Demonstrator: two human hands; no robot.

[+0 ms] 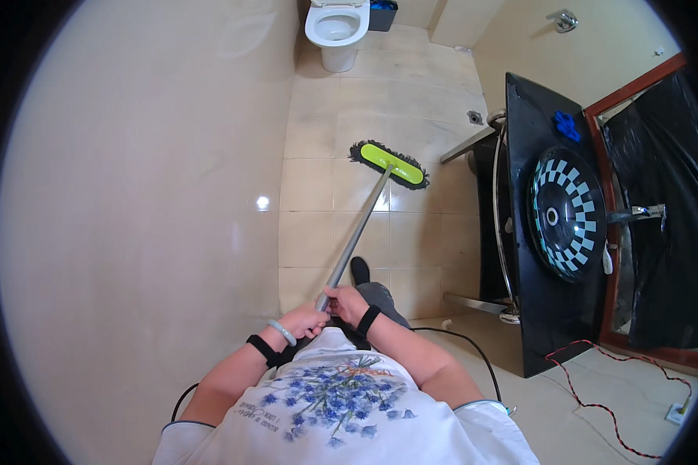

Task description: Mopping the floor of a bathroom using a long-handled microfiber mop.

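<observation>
**Mop (371, 205) slants forward and right**

Our left hand (305, 320) has its fingers closed round the near end of the handle (349, 255); our right hand (347, 304) grips just farther along, nearer the green head (377, 156) on the tiled floor (309, 186).

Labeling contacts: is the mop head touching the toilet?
No, the green-and-black mop head sits apart from the white toilet, with beige floor tiles showing between them.
</observation>
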